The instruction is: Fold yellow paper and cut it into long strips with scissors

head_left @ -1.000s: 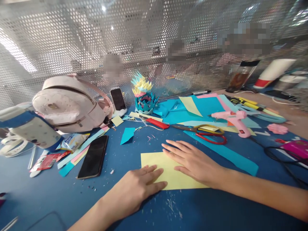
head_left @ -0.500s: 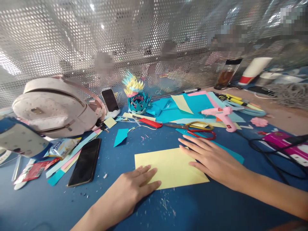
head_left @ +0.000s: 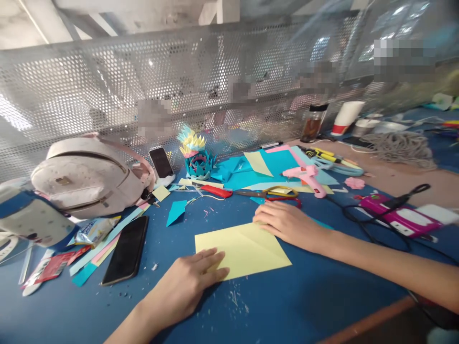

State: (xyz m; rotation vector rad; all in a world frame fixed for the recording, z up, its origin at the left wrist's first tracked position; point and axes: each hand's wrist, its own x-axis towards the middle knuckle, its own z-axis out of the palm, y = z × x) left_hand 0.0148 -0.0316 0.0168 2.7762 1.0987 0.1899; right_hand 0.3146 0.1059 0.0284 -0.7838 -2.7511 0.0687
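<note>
A sheet of pale yellow paper (head_left: 240, 248) lies on the blue table in front of me, with a faint diagonal bend at its right side. My left hand (head_left: 188, 282) is open, its fingers stretched over the sheet's near left edge. At the far right corner my right hand (head_left: 290, 224) has its fingers curled together on the paper; the fingertips are partly hidden. Just beyond that hand are yellow-and-red-handled scissors (head_left: 279, 192). A red utility knife (head_left: 217, 191) lies to their left, near a blue paper scrap (head_left: 176, 212).
Left are a black phone (head_left: 126, 251), a snack packet (head_left: 95, 231) and a pale backpack (head_left: 89, 177). A folded-paper model (head_left: 196, 155) stands at the back beside blue sheets (head_left: 276, 162). To the right lie a pink glue gun (head_left: 306, 177), cables and a magenta box (head_left: 398, 215).
My right hand has gone from spread fingers to fingers drawn together at the paper's far corner. The left hand stays on the sheet. The view has tilted up and turned right.
</note>
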